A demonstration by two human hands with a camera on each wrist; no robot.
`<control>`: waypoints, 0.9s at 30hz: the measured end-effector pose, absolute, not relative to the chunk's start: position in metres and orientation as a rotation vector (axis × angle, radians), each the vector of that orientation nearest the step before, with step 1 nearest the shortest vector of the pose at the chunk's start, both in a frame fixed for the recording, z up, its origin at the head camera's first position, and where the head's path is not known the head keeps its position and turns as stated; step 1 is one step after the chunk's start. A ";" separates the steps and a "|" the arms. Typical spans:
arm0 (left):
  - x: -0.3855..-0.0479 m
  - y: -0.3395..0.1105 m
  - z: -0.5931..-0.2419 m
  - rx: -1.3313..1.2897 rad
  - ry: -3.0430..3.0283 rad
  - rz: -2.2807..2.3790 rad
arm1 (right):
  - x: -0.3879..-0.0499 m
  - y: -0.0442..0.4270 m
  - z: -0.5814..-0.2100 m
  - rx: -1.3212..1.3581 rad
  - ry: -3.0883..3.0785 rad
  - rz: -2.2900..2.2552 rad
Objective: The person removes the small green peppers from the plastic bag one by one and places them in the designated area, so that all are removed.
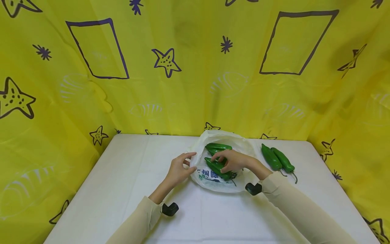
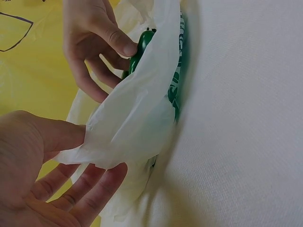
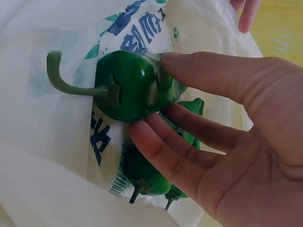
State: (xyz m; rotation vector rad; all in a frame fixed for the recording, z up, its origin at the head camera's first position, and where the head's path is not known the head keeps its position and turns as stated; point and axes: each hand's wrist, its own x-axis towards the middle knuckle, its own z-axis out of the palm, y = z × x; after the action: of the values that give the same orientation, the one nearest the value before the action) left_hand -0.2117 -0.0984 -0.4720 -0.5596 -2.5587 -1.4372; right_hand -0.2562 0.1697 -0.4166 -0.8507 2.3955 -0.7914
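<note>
A white, translucent plastic bag (image 1: 223,187) with blue and green printing lies on the table, its mouth spread wide. My left hand (image 1: 179,169) holds the bag's left rim between thumb and fingers; in the left wrist view the bag film (image 2: 128,118) passes between them. Inside the bag, my right hand (image 1: 234,160) grips a green pepper (image 3: 120,85) with thumb and fingertips, its curved stem pointing away from the palm. More green peppers (image 3: 147,172) lie beneath and beside that hand in the bag, partly hidden by the fingers.
Two more green peppers (image 1: 271,157) lie side by side on the white table (image 1: 137,189), right of the bag. A yellow curtain (image 1: 195,95) with starfish drawings surrounds the table's back and sides. Each sleeve carries a black wrist device (image 1: 253,188).
</note>
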 end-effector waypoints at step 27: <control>-0.211 -0.096 -0.471 -0.543 -2.580 -1.415 | -0.260 0.162 -0.421 -0.822 2.430 -0.576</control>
State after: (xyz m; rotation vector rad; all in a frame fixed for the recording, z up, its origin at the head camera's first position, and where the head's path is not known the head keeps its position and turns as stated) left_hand -0.2110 -0.0964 -0.4709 -0.5428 -2.5799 -1.4150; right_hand -0.2599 0.1616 -0.4206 -0.8215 2.4296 -0.5759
